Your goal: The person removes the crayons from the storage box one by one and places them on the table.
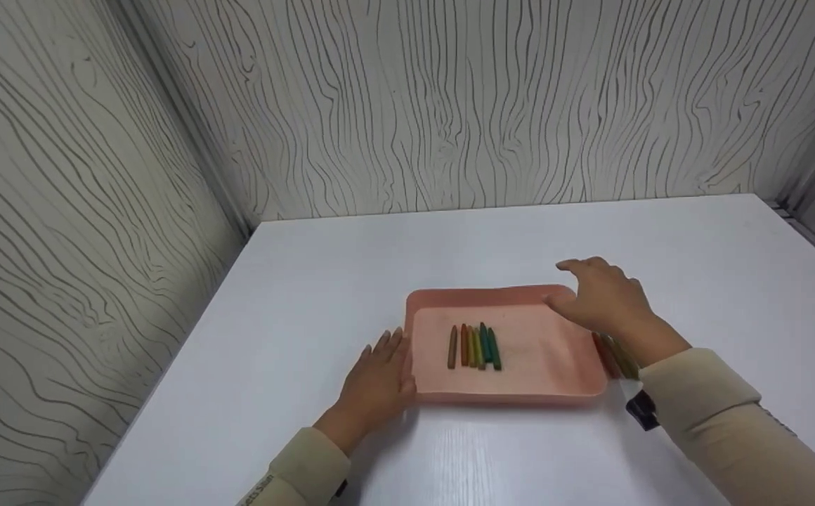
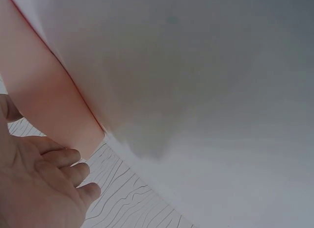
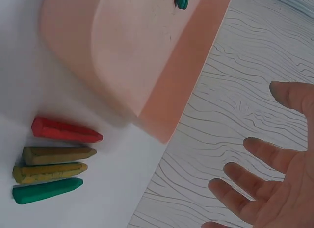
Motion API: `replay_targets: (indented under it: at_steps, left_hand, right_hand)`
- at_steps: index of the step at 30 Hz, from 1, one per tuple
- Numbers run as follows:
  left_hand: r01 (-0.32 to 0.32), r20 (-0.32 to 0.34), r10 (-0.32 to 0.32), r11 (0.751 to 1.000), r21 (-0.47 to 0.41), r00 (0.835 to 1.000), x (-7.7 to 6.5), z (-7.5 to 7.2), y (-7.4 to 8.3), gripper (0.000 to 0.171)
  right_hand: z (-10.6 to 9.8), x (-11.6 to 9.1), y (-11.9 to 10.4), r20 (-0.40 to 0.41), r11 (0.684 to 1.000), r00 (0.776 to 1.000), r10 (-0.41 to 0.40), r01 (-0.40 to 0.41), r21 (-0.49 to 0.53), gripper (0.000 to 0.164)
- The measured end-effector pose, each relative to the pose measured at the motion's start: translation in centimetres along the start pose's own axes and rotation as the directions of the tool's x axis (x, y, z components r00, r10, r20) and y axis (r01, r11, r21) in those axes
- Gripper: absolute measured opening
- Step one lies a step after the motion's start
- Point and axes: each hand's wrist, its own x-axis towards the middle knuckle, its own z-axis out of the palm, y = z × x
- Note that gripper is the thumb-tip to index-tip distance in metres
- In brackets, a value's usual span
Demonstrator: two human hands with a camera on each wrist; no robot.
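Nearest, a beige sleeve (image 1: 702, 390) leads to the right hand (image 1: 603, 296), empty with spread fingers, near the tray (image 1: 506, 398) where crayons (image 1: 484, 343) lie, while the left hand (image 1: 376, 379), fingers extended, should steady the tray's side gently.

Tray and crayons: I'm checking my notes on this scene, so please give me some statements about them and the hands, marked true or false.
1. The left hand is beside the tray. True.
2. The right hand grips a crayon. False: it holds nothing.
3. Four crayons lie on the table outside the tray. True.
4. The tray is blue. False: it is pink.
5. Other crayons lie side by side in the tray. True.
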Motion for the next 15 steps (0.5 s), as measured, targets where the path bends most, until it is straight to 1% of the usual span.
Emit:
replay_targets:
  at_steps: [4,11,15]
  left_hand:
    - [0.007,0.000,-0.007,1.000,0.009,1.000,0.0,0.1,0.0,0.055]
    - [0.003,-0.007,-0.003,1.000,0.019,1.000,0.0,0.0,0.1,0.053]
    - [0.008,-0.011,-0.008,1.000,0.023,1.000,0.0,0.0,0.1,0.053]
  right_hand:
    - [0.7,0.4,-1.0,0.018,1.000,1.000,-0.007,0.007,-0.010,0.063]
    - [2.5,0.6,-2.5,0.005,0.996,0.997,-0.076,0.076,-0.047,0.064]
    - [3.7,0.6,-3.1,0.013,0.995,0.996,-0.091,0.091,-0.039,0.063]
